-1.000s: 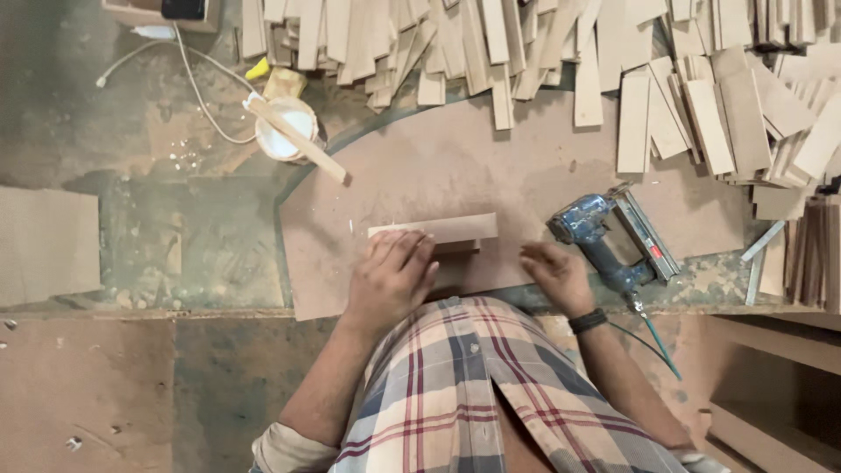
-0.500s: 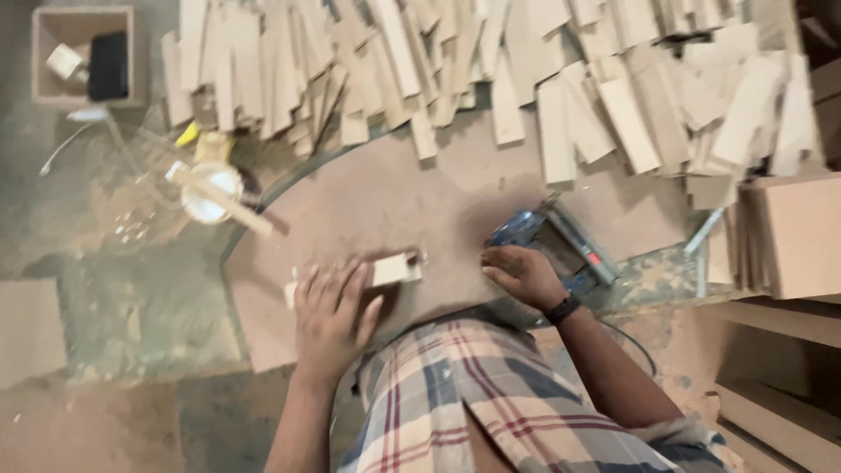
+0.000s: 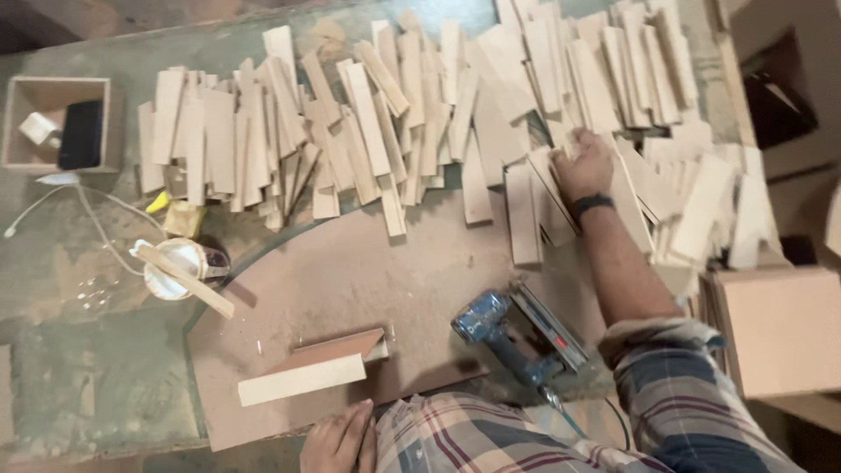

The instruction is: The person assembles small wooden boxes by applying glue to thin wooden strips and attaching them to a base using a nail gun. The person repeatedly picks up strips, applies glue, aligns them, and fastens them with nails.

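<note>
Your right hand (image 3: 582,165) has left the blue nail gun (image 3: 517,337) and now spreads open-fingered on the plywood strips (image 3: 526,206), while your left hand (image 3: 340,440), empty and loosely open, has come off the glued-up wood piece (image 3: 311,368).

Worn greenish worktop (image 3: 79,385) carries a curved brown fibreboard sheet (image 3: 350,280). Directly on it: a spread of pale wooden slats (image 3: 377,131), open wooden box (image 3: 57,123), white glue tub with stick (image 3: 180,267), blue nail gun (image 3: 512,337), joined wooden strip piece (image 3: 311,368).
</note>
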`<action>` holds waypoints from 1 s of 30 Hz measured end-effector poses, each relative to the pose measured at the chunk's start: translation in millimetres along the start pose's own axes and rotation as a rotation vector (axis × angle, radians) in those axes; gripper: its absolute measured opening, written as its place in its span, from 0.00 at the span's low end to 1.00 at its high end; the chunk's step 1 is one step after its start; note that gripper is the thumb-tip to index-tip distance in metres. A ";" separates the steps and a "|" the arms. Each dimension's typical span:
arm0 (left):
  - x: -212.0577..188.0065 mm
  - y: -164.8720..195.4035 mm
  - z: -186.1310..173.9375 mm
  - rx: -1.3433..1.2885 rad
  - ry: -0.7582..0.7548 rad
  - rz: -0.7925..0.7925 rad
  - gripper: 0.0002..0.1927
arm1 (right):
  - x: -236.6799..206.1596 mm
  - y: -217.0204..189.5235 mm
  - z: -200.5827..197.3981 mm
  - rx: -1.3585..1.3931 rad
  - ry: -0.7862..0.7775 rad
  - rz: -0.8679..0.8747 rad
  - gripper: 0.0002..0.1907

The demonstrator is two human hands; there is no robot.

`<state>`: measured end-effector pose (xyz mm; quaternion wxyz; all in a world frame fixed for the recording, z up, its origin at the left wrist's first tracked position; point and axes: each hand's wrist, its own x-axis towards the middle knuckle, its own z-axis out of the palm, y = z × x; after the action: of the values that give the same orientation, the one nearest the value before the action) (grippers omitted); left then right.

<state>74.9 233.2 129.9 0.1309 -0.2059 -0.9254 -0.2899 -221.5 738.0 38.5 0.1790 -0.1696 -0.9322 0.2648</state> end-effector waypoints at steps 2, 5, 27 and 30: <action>-0.9 1.3 -0.7 0.034 -0.024 -0.056 0.16 | 32.2 -6.9 9.6 -0.038 -0.020 -0.065 0.27; 7.5 3.7 -7.9 0.044 -0.013 -0.075 0.17 | 61.8 -29.7 26.0 -0.089 -0.074 0.084 0.27; 96.5 -29.3 -79.9 -0.004 0.209 -0.019 0.10 | -8.5 -54.8 -7.4 0.333 0.263 -0.272 0.07; 69.2 -55.4 -121.1 0.036 0.326 -0.356 0.08 | -119.1 -92.9 -51.1 -0.003 0.388 -0.684 0.03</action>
<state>3.5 141.4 224.7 0.2290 0.0125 -0.9187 -0.3215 -115.9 636.7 101.5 0.4295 0.1039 -0.8842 0.1515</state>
